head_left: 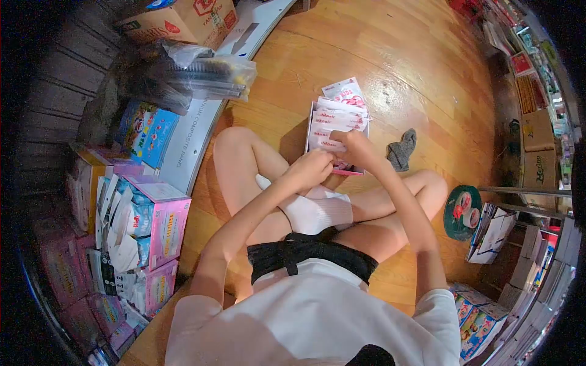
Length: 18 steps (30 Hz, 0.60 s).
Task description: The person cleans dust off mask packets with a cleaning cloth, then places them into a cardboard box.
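An open box (309, 131) full of white and pink packets (332, 119) stands on the wooden floor in front of the crossed legs. Over its near part is my right hand (353, 146), fingers bent down among the packets; what they grip is too small to make out. My left hand (312, 168) is closed at the box's near left corner, close beside my right hand, and its fingertips are partly hidden. One packet (345, 93) sticks out past the far end of the box.
A grey sock (401, 150) lies right of the box. Further right are tape rolls (465, 210) and loaded shelves (537, 146). At the left stand pink cartons (166, 222), a blue package (146, 131), plastic-wrapped items (210, 76) and a cardboard box (183, 24) on a long panel.
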Motion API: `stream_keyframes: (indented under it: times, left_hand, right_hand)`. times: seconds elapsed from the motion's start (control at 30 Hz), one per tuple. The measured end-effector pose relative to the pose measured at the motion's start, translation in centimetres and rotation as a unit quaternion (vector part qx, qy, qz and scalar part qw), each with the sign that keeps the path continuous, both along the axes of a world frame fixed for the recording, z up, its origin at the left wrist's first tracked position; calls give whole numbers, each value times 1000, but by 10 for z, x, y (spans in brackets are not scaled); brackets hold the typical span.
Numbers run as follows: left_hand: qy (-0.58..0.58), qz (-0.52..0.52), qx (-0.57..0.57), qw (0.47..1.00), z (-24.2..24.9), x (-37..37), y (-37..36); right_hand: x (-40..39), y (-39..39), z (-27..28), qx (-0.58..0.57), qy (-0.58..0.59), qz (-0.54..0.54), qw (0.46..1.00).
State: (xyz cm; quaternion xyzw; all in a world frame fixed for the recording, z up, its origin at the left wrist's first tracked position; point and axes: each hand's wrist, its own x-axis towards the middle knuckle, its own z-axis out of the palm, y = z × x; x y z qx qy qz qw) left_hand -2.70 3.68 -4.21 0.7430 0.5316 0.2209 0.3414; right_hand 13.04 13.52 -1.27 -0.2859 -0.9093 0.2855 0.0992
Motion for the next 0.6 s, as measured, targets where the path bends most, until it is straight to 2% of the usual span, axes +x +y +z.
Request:
stream_keyframes:
  times: [0.03,0.13,0.2,0.33,0.43,0.6]
  left_hand:
    - [-5,-23,5,1000,-4,-1,2]
    - [-7,8,-51,999,0,4,0]
    - [38,13,-93,995,8,7,2]
    - [66,12,-118,991,10,12,7]
    - [33,5,-112,993,-13,15,10]
    - [98,-19,-125,987,-28,16,18]
  right_hand:
    - [2,2,6,-22,12,11,1000]
    - [9,10,13,-74,37,35,996]
    - [11,15,11,-87,37,39,995]
    - [4,8,0,-22,10,-19,1000]
    - [1,2,-9,10,2,-31,999]
    - [1,-2,6,43,15,-67,997]
